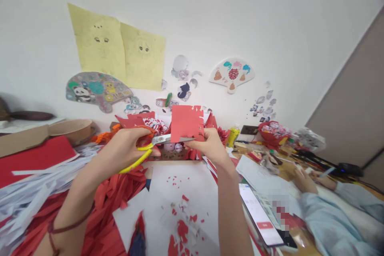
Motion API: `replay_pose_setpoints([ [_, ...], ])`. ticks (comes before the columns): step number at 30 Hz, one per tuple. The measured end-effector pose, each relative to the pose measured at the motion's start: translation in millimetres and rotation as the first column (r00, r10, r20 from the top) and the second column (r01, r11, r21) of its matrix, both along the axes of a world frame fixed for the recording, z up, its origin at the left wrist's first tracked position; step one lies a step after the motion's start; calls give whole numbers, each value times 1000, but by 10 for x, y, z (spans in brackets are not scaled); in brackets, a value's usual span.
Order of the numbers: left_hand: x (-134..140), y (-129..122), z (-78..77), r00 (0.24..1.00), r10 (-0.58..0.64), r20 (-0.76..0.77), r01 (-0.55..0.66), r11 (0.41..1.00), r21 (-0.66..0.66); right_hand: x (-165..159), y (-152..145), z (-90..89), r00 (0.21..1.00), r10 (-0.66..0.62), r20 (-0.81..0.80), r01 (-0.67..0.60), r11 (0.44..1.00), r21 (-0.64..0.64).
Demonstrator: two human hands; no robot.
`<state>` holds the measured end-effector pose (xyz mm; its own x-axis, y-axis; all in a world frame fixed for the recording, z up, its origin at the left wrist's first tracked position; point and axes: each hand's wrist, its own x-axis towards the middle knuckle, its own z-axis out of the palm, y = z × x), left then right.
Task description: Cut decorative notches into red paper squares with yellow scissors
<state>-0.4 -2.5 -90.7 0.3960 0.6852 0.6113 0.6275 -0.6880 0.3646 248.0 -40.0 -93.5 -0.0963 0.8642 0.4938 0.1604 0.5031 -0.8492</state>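
Observation:
My left hand [139, 140] grips yellow-handled scissors [142, 155], their blades pointing right at the lower edge of a red paper sheet [184, 122]. The sheet's right side has small notches cut into it. My right hand [208, 142] pinches the paper at its lower right corner, with the blade tips close to the fingers. Below both hands lies a white sheet [162, 176] strewn with red paper scraps [182, 230].
Red paper strips [111, 208] and white strips [33, 192] heap up at the left. A lit phone [261, 216] lies at the right, near another person's hands [304, 180]. A yellow bottle [232, 136] stands by the wall beneath a painted fan [222, 73].

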Motion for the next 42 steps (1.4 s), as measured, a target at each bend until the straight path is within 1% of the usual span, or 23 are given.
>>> replay_pose_setpoints([
  [1, 12, -9, 6, 999, 4, -53, -4, 1000, 1, 4, -6, 4, 1000, -14, 3, 14, 1000, 9],
  [3, 35, -23, 15, 994, 3, -106, -3, 1000, 2, 13, -21, 14, 999, -33, 13, 32, 999, 29],
  [9, 66, -25, -2, 996, -26, -89, 26, 1000, -4, 32, -60, 43, 998, -44, 44, 42, 998, 41],
  [16, 55, 18, -50, 996, -57, -71, 56, 998, -27, 40, -52, 34, 996, -64, 63, 60, 996, 67],
  [23, 55, 19, -36, 993, -69, -99, 65, 997, -45, 46, -47, 36, 993, -86, 83, 80, 994, 76],
  [28, 62, 4, -43, 994, -62, -86, 58, 997, -44, 23, -59, 42, 994, -99, 46, 97, 994, 50],
  [35, 105, 27, -77, 996, -71, -53, 68, 996, -57, -14, -40, 34, 986, -162, -29, 163, 984, 70],
  [42, 155, 52, -90, 997, -73, -15, 71, 991, -111, -34, -20, 42, 986, -133, -99, 142, 985, 93],
])
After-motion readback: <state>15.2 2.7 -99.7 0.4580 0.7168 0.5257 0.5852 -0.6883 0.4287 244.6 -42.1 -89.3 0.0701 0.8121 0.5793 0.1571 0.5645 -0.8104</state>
